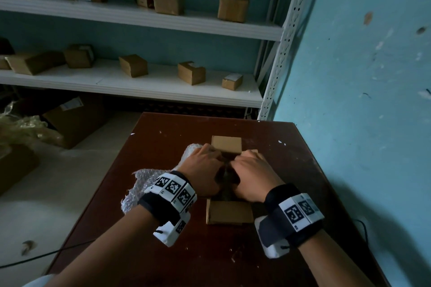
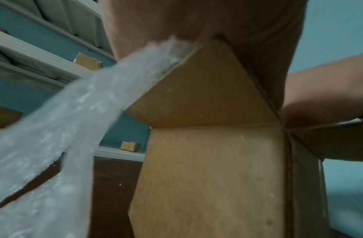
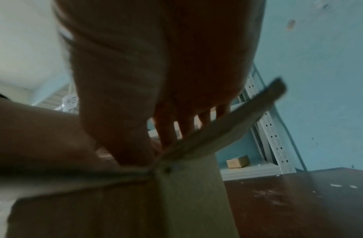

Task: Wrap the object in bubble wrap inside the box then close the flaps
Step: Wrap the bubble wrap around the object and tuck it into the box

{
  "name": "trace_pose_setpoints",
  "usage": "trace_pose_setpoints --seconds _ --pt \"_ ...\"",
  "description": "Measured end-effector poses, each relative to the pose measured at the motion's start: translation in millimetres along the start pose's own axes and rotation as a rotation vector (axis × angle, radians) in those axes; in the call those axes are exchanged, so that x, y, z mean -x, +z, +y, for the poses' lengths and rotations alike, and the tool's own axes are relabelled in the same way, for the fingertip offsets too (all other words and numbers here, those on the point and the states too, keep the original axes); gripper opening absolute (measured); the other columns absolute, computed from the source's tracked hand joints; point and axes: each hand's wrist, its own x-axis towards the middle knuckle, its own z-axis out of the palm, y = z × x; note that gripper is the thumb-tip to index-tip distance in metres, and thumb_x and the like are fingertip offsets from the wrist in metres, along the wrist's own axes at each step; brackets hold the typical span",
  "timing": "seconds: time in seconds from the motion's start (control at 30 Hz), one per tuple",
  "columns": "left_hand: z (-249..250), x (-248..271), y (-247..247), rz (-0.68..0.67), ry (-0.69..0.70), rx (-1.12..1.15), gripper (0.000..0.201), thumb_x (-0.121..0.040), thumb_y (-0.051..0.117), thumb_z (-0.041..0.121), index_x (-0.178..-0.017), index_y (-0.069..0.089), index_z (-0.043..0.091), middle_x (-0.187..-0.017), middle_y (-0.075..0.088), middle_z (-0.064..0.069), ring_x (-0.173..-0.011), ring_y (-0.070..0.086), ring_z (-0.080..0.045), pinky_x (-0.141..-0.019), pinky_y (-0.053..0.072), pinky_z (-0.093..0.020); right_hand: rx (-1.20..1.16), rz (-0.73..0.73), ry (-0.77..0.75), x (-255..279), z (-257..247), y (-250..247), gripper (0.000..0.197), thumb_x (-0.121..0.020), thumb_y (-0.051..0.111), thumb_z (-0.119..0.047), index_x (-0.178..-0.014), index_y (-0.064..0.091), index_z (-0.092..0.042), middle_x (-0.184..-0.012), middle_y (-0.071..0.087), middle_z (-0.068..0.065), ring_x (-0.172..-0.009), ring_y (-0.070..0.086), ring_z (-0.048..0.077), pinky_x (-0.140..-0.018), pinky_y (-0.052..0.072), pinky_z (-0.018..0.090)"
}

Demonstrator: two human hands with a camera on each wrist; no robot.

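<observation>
The small brown cardboard box [image 1: 229, 212] stands on the dark red-brown wooden table [image 1: 291, 147] with its top open, and everything else is best placed from it. Its far flap [image 1: 226, 144] and near flap [image 1: 229, 212] are folded outward, which keeps the mouth free for both hands to work inside.

The left hand [image 1: 205, 170] reaches into the box from its left side, fingers curled down into the opening. The white, translucent sheet of bubble wrap [image 1: 144, 182] runs from under this hand, over the box's left flap [image 2: 201, 90] and out across the table to the left of the box. The left wrist view shows the sheet coming out from beneath the palm, so this hand appears to be gripping the wrap and feeding it inward. Most of the sheet lies outside the box, so the wrapping is probably only partly done.

The right hand [image 1: 254, 172] enters from the box's right side, fingers bent down past the tilted right flap [image 3: 227, 125]. What those fingers close on is hidden, so I cannot tell whether it holds anything.

Between the two hands something dark [image 1: 227, 177] sits inside the box, likely the object being wrapped, but it is too shadowed to identify. The hands meet over the middle, probably to tuck the wrap round it.

White metal shelves [image 1: 140, 81] behind the box carry other small cartons.
</observation>
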Motion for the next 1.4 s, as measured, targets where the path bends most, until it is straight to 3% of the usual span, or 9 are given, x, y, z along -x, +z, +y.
trace_pose_setpoints --seconds 0.1,0.23,0.37,0.5,0.8,1.07,1.17,1.27,1.4 --pt "-2 -1 -2 -0.009 0.03 -0.015 0.03 -0.083 0.045 0.056 -0.096 0.063 0.035 -0.114 0.054 0.008 -0.116 0.04 -0.019 -0.1 0.036 -0.041 0.071 -0.028 -0.001 -2 -7 7 0.022 -0.088 0.057 -0.029 -0.105 0.063 -0.016 -0.118 0.061 0.001 -0.125 0.036 0.025 -0.111 0.024 0.041" --pt "-5 0 -6 0.006 0.048 -0.037 0.045 -0.077 0.035 0.059 -0.1 0.064 0.033 -0.121 0.056 0.007 -0.121 0.043 -0.019 -0.101 0.035 -0.042 0.104 -0.03 0.041 -4 -3 6 0.024 -0.086 0.058 -0.031 -0.104 0.066 -0.017 -0.12 0.06 0.004 -0.127 0.035 0.026 -0.113 0.019 0.041" --pt "-5 6 -15 -0.01 0.026 -0.055 0.047 -0.087 0.035 0.057 -0.11 0.063 0.028 -0.123 0.054 0.005 -0.124 0.04 -0.02 -0.102 0.036 -0.041 0.149 -0.045 0.044 -4 -2 5 0.032 -0.088 0.058 -0.036 -0.113 0.063 -0.017 -0.133 0.054 0.009 -0.136 0.027 0.028 -0.118 0.01 0.044" --pt "2 10 -21 -0.028 0.007 -0.064 0.045 -0.091 0.037 0.057 -0.108 0.065 0.027 -0.122 0.053 0.003 -0.121 0.04 -0.02 -0.099 0.037 -0.04 0.165 -0.059 0.036 -6 -2 9 0.037 -0.09 0.056 -0.038 -0.123 0.06 -0.02 -0.138 0.051 0.006 -0.14 0.022 0.027 -0.119 0.005 0.045" --pt "0 6 -16 -0.002 0.027 -0.081 0.056 -0.082 0.029 0.067 -0.11 0.065 0.035 -0.125 0.054 0.009 -0.124 0.038 -0.02 -0.103 0.03 -0.039 0.216 -0.034 0.042 -13 3 14 0.033 -0.088 0.057 -0.033 -0.118 0.061 -0.02 -0.135 0.051 -0.001 -0.138 0.022 0.024 -0.118 0.007 0.046" --pt "6 8 -18 -0.047 0.021 -0.078 0.044 -0.088 0.042 0.059 -0.113 0.064 0.031 -0.124 0.051 0.006 -0.124 0.035 -0.021 -0.101 0.029 -0.038 0.255 -0.05 0.073 -23 3 18 0.029 -0.091 0.051 -0.028 -0.118 0.06 -0.02 -0.139 0.045 0.001 -0.137 0.021 0.025 -0.113 0.014 0.046" --pt "8 5 -15 -0.023 0.033 -0.055 0.037 -0.088 0.042 0.057 -0.102 0.063 0.03 -0.109 0.054 0.006 -0.114 0.04 -0.021 -0.099 0.034 -0.039 0.252 -0.035 0.094 -26 -2 21 0.024 -0.095 0.044 -0.028 -0.112 0.062 -0.024 -0.134 0.052 -0.001 -0.136 0.023 0.024 -0.112 0.016 0.047" --pt "10 3 -13 0.016 0.016 -0.055 0.032 -0.086 0.044 0.055 -0.095 0.063 0.031 -0.093 0.047 0.01 -0.106 0.04 -0.019 -0.093 0.036 -0.036 0.202 0.005 0.089 -24 -4 21 0.026 -0.098 0.039 -0.032 -0.105 0.064 -0.025 -0.13 0.057 -0.002 -0.137 0.023 0.024 -0.113 0.014 0.045" --pt "12 4 -11 0.01 0.004 -0.05 0.03 -0.087 0.049 0.052 -0.103 0.061 0.031 -0.104 0.052 0.009 -0.108 0.037 -0.019 -0.093 0.031 -0.034 0.154 -0.012 0.005 -15 2 16 0.026 -0.097 0.045 -0.031 -0.113 0.062 -0.021 -0.134 0.054 0.001 -0.139 0.024 0.024 -0.116 0.011 0.043"
